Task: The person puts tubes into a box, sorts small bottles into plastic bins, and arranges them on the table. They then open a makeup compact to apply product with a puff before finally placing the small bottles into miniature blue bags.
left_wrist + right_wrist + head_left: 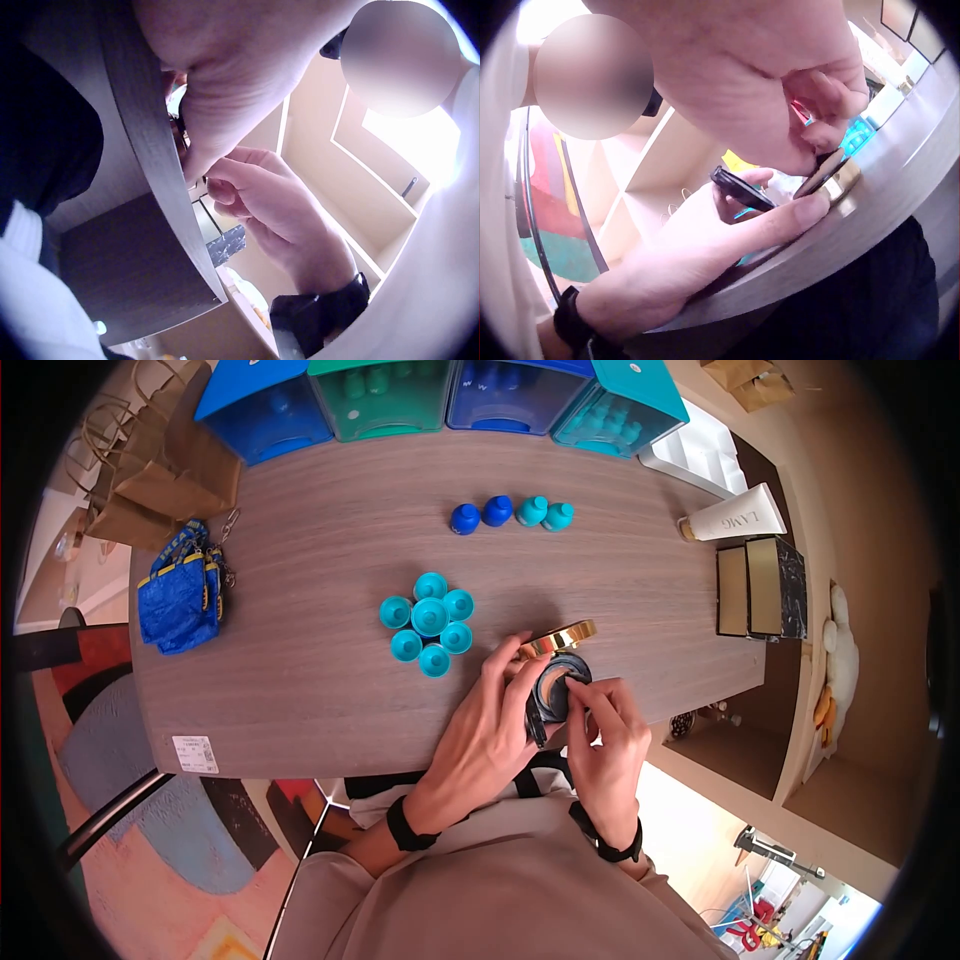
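My left hand grips an opened round black compact with a gold lid near the table's front edge. A dark flap juts from the compact on its near-left side. The curled thumb and fingertips of my right hand pinch at the compact's inner right edge; the exact part between them is hidden. In the right wrist view the left hand supports the black flap, beside the gold rim, with the right hand above. In the left wrist view both hands meet, and the left hand covers the compact.
Several teal cups form a ring on the table. Behind them stand blue bottles and teal bottles. Coloured bins line the back. A blue bag lies left; a white tube and black box are right.
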A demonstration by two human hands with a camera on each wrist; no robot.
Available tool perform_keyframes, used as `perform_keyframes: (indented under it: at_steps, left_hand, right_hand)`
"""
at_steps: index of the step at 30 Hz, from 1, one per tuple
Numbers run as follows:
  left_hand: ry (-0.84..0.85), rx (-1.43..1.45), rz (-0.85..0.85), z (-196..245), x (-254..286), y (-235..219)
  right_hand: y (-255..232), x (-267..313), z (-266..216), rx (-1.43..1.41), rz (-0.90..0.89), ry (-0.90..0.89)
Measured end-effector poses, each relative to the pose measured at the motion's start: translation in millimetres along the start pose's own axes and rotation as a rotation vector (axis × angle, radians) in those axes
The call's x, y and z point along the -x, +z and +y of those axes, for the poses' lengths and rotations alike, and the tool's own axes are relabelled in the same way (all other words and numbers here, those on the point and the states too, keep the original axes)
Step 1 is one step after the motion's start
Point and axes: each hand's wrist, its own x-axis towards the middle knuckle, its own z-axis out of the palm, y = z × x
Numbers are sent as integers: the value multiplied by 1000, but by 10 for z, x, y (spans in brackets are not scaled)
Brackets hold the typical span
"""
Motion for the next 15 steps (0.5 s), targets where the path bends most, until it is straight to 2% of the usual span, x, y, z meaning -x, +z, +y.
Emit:
perform_keyframes:
  at_steps: [4,6,10,12,15]
  left_hand:
    - [3,-3,-7,-3,1,-6]
    - [1,6,-17,11,-5,-27]
    - [3,5,-10,-1,-4,-22]
    - [10,8,-9,3,-10,-21]
    - [-5,2,-11,-11,6,9]
  right_hand:
    - [-25,-10,-31,-82,-38,23]
    - [-98,-53,-37,-156,-126,38]
    - [-152,-63,-8,-185,-128,29]
    - [-165,-61,-37,-74,-56,30]
    - [-41,-25,1,-40,-38,29]
